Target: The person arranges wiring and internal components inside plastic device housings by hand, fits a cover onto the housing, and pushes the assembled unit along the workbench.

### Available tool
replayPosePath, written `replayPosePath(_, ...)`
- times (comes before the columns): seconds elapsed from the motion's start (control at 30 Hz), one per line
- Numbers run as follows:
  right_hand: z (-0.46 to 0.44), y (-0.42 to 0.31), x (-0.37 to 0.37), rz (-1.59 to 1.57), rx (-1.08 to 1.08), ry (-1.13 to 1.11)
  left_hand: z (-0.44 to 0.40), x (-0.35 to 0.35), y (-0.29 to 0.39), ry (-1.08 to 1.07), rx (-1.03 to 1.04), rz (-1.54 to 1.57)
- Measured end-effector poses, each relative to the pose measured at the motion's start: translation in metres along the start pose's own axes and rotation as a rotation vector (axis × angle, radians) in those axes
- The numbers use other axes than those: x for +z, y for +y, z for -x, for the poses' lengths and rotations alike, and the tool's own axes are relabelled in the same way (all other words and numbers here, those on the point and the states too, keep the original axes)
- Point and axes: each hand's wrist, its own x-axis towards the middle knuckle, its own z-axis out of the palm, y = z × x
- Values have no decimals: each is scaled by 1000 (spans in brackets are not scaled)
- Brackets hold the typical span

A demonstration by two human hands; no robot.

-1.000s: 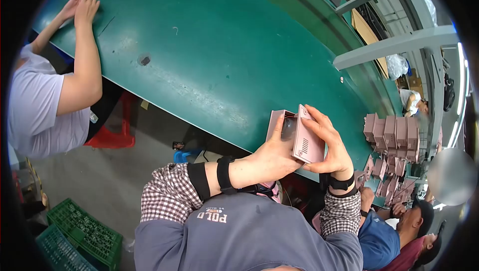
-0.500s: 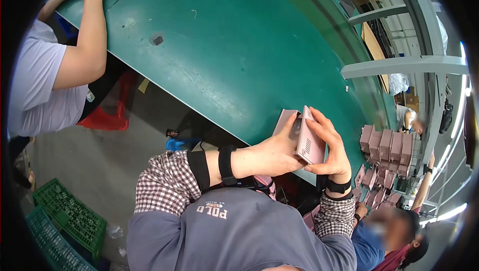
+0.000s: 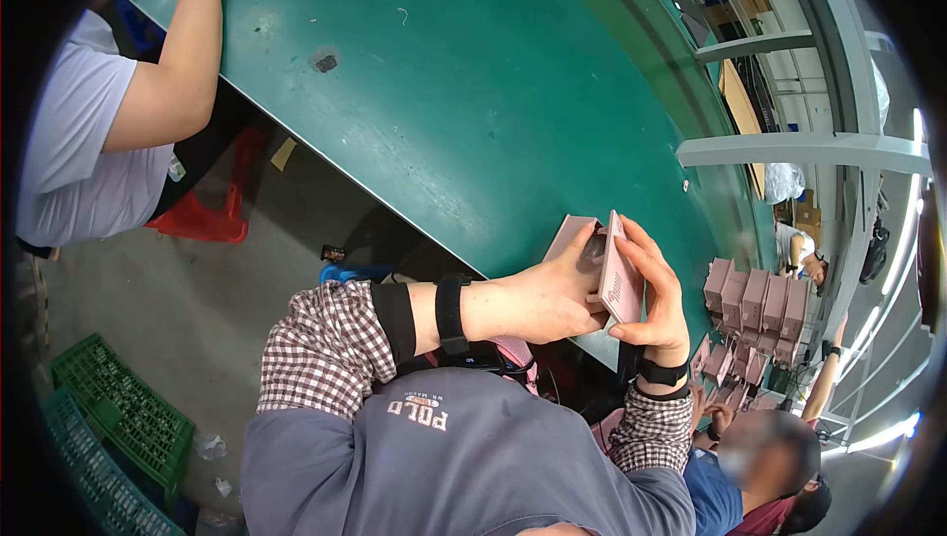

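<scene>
A pink plastic housing [image 3: 621,285] with a slotted flat face is held up over the near edge of the green table. My left hand [image 3: 547,294] grips it from the left, its fingertips reaching into the gap between the slotted panel and another pink wall [image 3: 569,236]. On the other side, my right hand [image 3: 659,294] is curled round the slotted panel, fingers along its upper edge and thumb at the lower corner. The inside of the housing is mostly hidden by my left hand.
Stacked pink housings [image 3: 758,301] stand at the right, beside co-workers. Across the green table [image 3: 424,122], another person's arm [image 3: 192,63] rests at the left. A grey metal frame [image 3: 789,149] rises at the right. Green crates [image 3: 123,413] and a red stool [image 3: 212,215] are on the floor.
The housing has turned slightly in my hands, its slotted face now seen more edge-on. My head view has shifted a little. The hands of the person at left have mostly left the frame.
</scene>
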Motion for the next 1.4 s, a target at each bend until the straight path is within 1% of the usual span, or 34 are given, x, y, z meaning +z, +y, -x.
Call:
replayPosePath(0.1,1,0,1,-27,7,6,0,1,0,5,-19,-2)
replayPosePath(0.27,0,-3,3,20,24,8,1,6,-2,21,35,4)
replayPosePath(0.43,0,-3,4,28,-5,19,2,6,-2,66,32,51)
replayPosePath(0.6,-1,-5,3,36,-1,7,3,5,0,22,-15,64)
replayPosePath(0.77,-2,-11,4,105,8,10,4,11,-2,105,29,31)
replayPosePath(0.93,-2,-7,5,39,32,13,6,12,-2,120,29,37)
replayPosePath(1.1,-4,-5,2,41,27,-1,5,9,2,135,9,-9)
replayPosePath(1.23,-9,-5,2,26,4,4,13,14,13,102,-92,-131)
replayPosePath(1.27,-10,-6,2,21,2,8,15,13,14,96,-90,-132)
replayPosePath(1.4,-16,-18,-1,174,33,-41,24,7,16,62,-154,-99)
